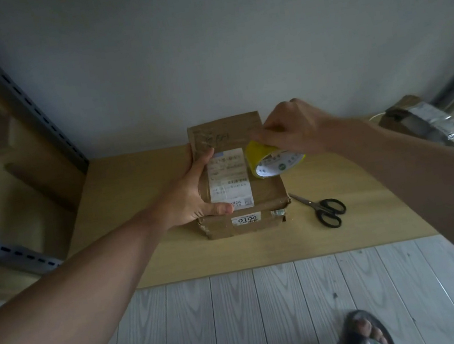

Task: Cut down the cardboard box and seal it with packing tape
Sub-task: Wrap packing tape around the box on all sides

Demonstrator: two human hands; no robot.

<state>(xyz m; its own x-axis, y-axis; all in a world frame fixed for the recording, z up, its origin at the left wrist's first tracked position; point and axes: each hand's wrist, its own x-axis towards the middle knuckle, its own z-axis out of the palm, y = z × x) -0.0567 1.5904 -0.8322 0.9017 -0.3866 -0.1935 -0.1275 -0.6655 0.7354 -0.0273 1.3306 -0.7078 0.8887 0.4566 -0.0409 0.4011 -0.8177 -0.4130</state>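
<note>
- Pressing with straight fingers, the left hand (191, 195) lies flat on the box (267, 192) top.
- The box sits closed, mid-table (148, 242).
- The right hand (293, 129) grips the yellow tape roll (274, 164) above the box's right side.
- Scissors (326, 211) lie just right of the box.
</note>
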